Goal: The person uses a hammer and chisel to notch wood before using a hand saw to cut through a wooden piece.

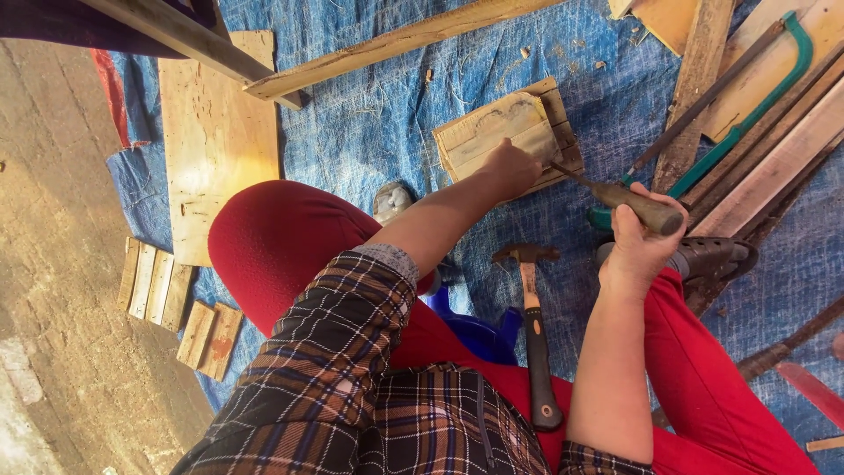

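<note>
A small stack of pale wooden boards (492, 127) lies on the blue tarp (369, 123) in front of me. My left hand (512, 167) presses on the near right corner of the boards, fingers closed around the metal tip of a chisel. My right hand (640, 236) is wrapped around the chisel's brown wooden handle (637, 207), which slants up to the right from the boards. My red-trousered knees flank the spot.
A claw hammer (534, 334) lies between my knees. A green-framed hacksaw (747, 114) and long planks (774, 167) lie right. A plywood sheet (215, 141) and small slat pieces (158, 286) lie left. A long batten (396, 42) crosses the top. A blue plastic object (475, 330) sits under me.
</note>
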